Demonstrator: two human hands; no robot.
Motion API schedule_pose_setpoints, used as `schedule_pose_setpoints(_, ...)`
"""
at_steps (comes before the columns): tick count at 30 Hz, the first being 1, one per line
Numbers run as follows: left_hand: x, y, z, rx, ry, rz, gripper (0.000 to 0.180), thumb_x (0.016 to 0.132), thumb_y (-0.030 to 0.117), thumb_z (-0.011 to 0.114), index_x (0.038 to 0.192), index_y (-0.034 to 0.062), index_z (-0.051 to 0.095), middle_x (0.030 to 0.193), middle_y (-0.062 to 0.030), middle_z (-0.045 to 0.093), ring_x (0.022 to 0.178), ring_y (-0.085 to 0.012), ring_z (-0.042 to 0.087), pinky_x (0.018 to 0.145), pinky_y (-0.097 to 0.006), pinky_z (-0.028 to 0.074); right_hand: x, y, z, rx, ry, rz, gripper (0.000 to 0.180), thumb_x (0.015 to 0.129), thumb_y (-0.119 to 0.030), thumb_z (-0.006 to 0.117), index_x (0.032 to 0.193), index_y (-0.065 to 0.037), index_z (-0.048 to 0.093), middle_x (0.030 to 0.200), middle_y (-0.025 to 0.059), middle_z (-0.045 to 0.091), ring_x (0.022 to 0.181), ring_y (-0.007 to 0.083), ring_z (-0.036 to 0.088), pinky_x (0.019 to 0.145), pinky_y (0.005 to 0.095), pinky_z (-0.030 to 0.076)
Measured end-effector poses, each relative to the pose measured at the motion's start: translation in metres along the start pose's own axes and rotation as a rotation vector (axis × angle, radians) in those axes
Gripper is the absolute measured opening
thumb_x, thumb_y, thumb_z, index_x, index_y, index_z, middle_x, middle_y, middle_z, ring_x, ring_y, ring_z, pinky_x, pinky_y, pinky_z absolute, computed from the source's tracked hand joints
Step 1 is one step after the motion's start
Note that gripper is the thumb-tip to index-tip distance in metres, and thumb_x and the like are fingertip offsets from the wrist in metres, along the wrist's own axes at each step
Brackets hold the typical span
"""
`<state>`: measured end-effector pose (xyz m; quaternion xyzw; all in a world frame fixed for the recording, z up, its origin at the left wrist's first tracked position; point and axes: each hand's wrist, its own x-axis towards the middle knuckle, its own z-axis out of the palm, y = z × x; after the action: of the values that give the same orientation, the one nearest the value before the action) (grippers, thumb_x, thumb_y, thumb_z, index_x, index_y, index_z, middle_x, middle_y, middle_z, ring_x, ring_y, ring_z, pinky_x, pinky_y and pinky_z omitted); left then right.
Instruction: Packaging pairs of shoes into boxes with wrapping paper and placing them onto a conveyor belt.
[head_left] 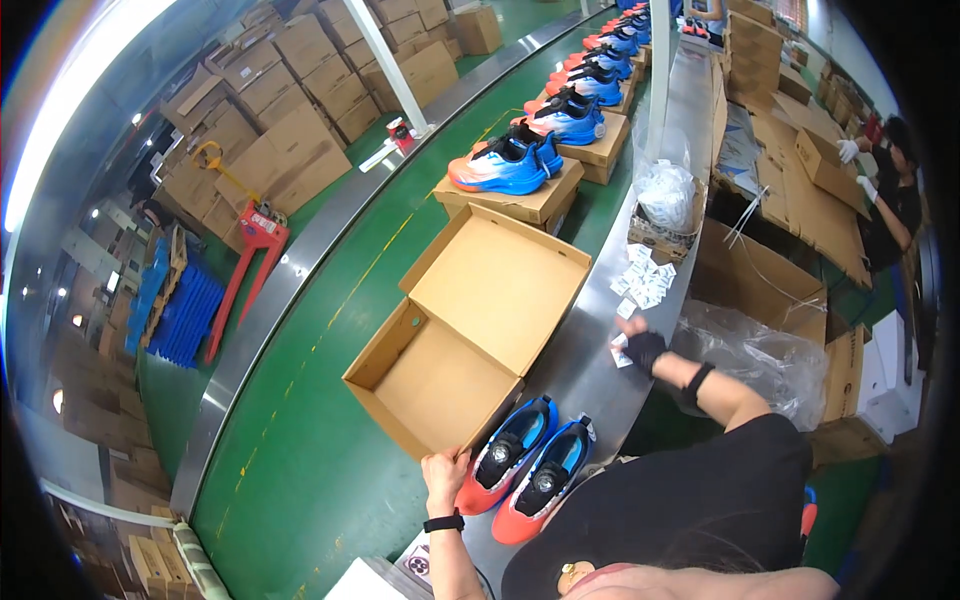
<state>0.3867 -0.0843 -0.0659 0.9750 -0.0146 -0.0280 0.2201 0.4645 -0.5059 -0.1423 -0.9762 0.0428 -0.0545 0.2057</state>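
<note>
My left hand [443,478] is closed on the near corner of an open cardboard shoebox [420,375], whose inside shows bare brown board. Its lid [505,275] is folded back on the far side. My right hand [643,346], in a black fingerless glove, is over the metal ledge, its fingertips slightly blurred and closed on a small white packet [621,352]. Just beyond it lies a loose pile of white packets [645,278]. Close to my body, a left sneaker [507,450] and a right sneaker [548,480], orange-red and blue with black dials, stand side by side on the ledge.
Sneaker pairs on shoeboxes [530,195] line the green conveyor [310,400] ahead. A carton [665,215] holding a clear bag stands past the packets. Plastic film [760,360] and large cartons lie to the right, where a gloved co-worker [885,190] handles a carton. A red pallet jack [255,240] stands left.
</note>
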Motion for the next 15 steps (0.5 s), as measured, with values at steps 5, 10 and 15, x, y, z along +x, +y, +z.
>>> schedule_pose_setpoints(5,-0.01,0.024,0.008,-0.171,0.138,0.005,0.022,0.074,0.023,0.058,0.085,0.0043,0.064,0.071,-0.0163,0.06,0.068,-0.0288,0.059,0.064,-0.037,0.045,-0.054,-0.009,0.027,0.018,0.007,-0.147,0.026,0.073,-0.019,0.059,0.095,-0.007,0.052,0.085,0.0144,0.05,0.076,0.0317,0.054,0.062,0.0404,0.045)
schedule_pose_setpoints(10,-0.053,-0.007,-0.004,-0.927,0.537,-0.158,0.023,0.083,0.016,0.056,0.097,-0.0019,0.058,0.084,-0.0079,0.062,0.073,-0.0132,0.058,0.065,-0.024,0.046,-0.021,-0.075,-0.001,0.468,0.291,-0.28,0.014,0.078,-0.011,0.051,0.089,-0.003,0.051,0.082,0.0153,0.052,0.072,0.0327,0.053,0.061,0.0384,0.044)
schedule_pose_setpoints(15,-0.126,-0.053,-0.05,-0.956,0.691,-0.482,0.026,0.086,0.02,0.051,0.103,-0.0002,0.054,0.087,-0.0072,0.059,0.076,-0.0137,0.057,0.063,-0.024,0.046,0.018,-0.19,-0.051,0.87,-0.079,-0.224,0.026,0.086,-0.021,0.044,0.099,-0.001,0.053,0.081,0.0157,0.059,0.078,0.0223,0.058,0.067,0.0322,0.044)
